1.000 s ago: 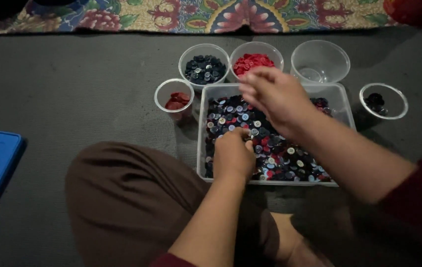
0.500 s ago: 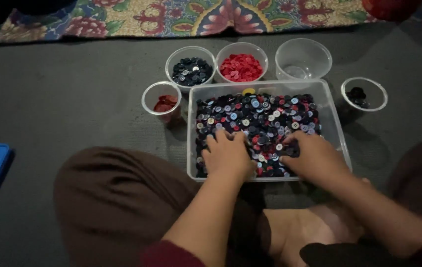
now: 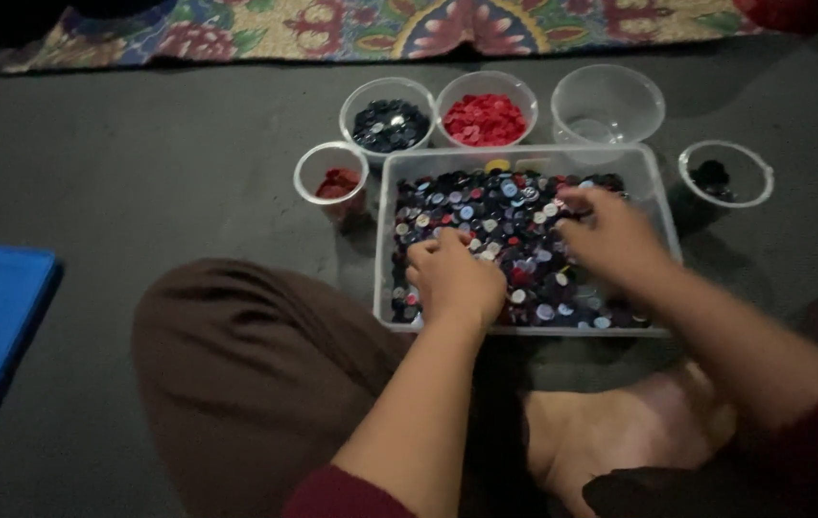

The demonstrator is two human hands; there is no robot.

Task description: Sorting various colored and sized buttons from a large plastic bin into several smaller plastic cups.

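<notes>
Buttons (image 3: 500,206) under both hands, clear tray (image 3: 658,187)

The clear plastic tray (image 3: 660,197) is rectangular and lies flat on the grey floor. It is full of mixed buttons (image 3: 514,216): dark blue, black, white, red, one yellow at the tray's far rim. Both hands rest on the buttons in the tray's near half.

Dim grey floor (image 3: 140,173), seemingly patterned rug (image 3: 332,24)
</notes>
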